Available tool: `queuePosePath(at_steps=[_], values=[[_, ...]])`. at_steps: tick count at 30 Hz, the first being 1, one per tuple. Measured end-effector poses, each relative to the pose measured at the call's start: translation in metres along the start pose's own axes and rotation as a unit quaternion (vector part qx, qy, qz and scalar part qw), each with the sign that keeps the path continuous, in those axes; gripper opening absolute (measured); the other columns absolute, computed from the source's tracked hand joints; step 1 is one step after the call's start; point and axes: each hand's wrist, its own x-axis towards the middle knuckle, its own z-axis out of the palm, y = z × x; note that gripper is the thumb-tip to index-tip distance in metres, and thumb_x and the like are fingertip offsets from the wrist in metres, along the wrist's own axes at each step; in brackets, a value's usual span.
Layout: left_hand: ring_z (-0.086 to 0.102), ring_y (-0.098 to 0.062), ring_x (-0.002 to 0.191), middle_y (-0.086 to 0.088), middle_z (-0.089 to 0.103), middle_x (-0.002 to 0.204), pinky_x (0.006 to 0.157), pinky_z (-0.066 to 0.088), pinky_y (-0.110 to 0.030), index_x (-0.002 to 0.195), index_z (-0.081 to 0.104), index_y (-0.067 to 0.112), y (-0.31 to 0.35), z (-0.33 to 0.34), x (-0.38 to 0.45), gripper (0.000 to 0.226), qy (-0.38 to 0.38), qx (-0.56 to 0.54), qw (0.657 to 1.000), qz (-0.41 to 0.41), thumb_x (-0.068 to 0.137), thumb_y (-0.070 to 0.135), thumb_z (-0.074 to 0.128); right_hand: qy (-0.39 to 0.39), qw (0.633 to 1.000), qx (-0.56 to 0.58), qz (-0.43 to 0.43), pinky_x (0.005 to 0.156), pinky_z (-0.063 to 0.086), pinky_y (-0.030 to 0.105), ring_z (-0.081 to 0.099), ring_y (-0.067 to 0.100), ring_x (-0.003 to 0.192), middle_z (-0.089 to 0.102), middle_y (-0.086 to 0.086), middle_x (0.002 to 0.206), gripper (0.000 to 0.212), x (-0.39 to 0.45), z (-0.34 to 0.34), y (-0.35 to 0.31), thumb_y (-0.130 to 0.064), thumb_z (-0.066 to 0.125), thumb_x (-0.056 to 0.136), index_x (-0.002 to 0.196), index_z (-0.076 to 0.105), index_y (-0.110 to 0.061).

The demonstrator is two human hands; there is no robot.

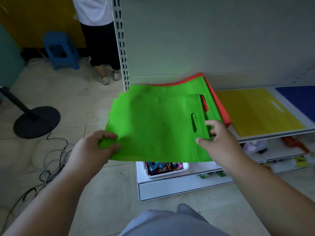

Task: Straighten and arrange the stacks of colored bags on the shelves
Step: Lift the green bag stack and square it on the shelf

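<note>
Two hands in view: left hand (95,147), right hand (219,142). Green bags (153,125): several layers, at least three edges visible, exact number cannot tell. One orange bag (219,106) under green. One yellow stack (255,111). One blue stack (300,97). One blue stool (59,48). One round black stand base (36,121). One white tray with wrapped sweets (163,169). One other person standing (98,31).

Green bags (153,123) fanned over orange (219,103), yellow (255,109), blue (300,97) flat alongside
</note>
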Motion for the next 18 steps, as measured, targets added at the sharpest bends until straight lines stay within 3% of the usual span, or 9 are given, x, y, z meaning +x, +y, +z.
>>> queuePosePath(at_steps=[3,5,7,10,12,14,16,18], values=[[0.055,-0.005,0.042,0.002,0.066,0.076,0.045,0.041,-0.017,0.093,0.07,0.036,-0.009,0.001,-0.008,0.022,-0.049,-0.06,0.997,-0.009,0.088,0.015,0.07,-0.081,0.996,0.029,-0.002,0.065,0.047,0.018,0.06,0.031,0.111,0.036,0.011,0.153,0.058,-0.001,-0.003,-0.003,-0.02,0.07,0.09,0.137,0.043,-0.041],[0.056,-0.003,0.045,0.003,0.067,0.077,0.043,0.039,-0.012,0.092,0.07,0.037,-0.01,0.002,-0.013,0.027,-0.046,-0.064,0.997,-0.004,0.089,0.01,0.067,-0.091,0.995,-0.003,-0.051,0.072,0.044,0.017,0.056,0.03,0.121,0.036,0.007,0.155,0.054,0.001,-0.009,-0.001,-0.023,0.068,0.091,0.135,0.046,-0.045],[0.06,-0.004,0.057,0.012,0.066,0.085,0.047,0.041,-0.012,0.091,0.07,0.04,-0.006,0.006,-0.018,0.029,-0.007,-0.062,0.998,0.001,0.09,0.011,0.066,-0.059,0.992,-0.035,-0.106,0.076,0.046,0.02,0.06,0.026,0.113,0.046,0.004,0.148,0.05,0.001,-0.015,0.001,-0.029,0.065,0.093,0.136,0.047,-0.045],[0.061,-0.008,0.065,0.021,0.063,0.086,0.048,0.046,-0.017,0.099,0.065,0.047,0.004,0.014,-0.033,0.033,0.049,-0.058,0.997,0.023,0.093,0.015,0.063,0.0,0.99,-0.041,-0.131,0.08,0.056,0.044,0.062,0.043,0.101,0.065,0.022,0.117,0.047,-0.003,-0.024,0.013,-0.038,0.061,0.094,0.137,0.045,-0.048],[0.06,-0.018,0.056,0.01,0.068,0.076,0.046,0.045,-0.026,0.101,0.062,0.052,0.01,0.024,-0.048,0.035,0.08,-0.063,0.993,0.057,0.094,0.018,0.06,0.036,0.986,-0.049,-0.153,0.073,0.056,0.051,0.062,0.047,0.092,0.066,0.028,0.104,0.047,-0.01,-0.032,0.028,-0.044,0.057,0.094,0.138,0.042,-0.05],[0.054,-0.025,0.051,-0.006,0.069,0.072,0.04,0.037,-0.026,0.104,0.063,0.052,0.019,0.038,-0.062,0.034,0.105,-0.083,0.987,0.087,0.095,0.019,0.059,0.076,0.982,-0.038,-0.17,0.064,0.057,0.049,0.065,0.043,0.082,0.068,0.026,0.095,0.047,-0.016,-0.044,0.044,-0.048,0.054,0.094,0.139,0.042,-0.047],[0.059,-0.034,0.058,-0.014,0.07,0.076,0.045,0.044,-0.034,0.108,0.063,0.05,0.033,0.058,-0.074,0.034,0.121,-0.083,0.982,0.118,0.095,0.019,0.059,0.112,0.977,-0.027,-0.179,0.056,0.057,0.04,0.066,0.029,0.065,0.073,0.012,0.092,0.047,-0.02,-0.061,0.061,-0.048,0.054,0.094,0.14,0.045,-0.043],[0.064,-0.033,0.067,-0.013,0.07,0.077,0.052,0.05,-0.038,0.11,0.059,0.055,0.052,0.079,-0.083,0.035,0.12,-0.064,0.978,0.156,0.096,0.022,0.059,0.143,0.974,-0.03,-0.171,0.061,0.057,0.034,0.064,0.023,0.062,0.074,0.006,0.102,0.047,-0.024,-0.083,0.084,-0.041,0.058,0.094,0.14,0.048,-0.039]])
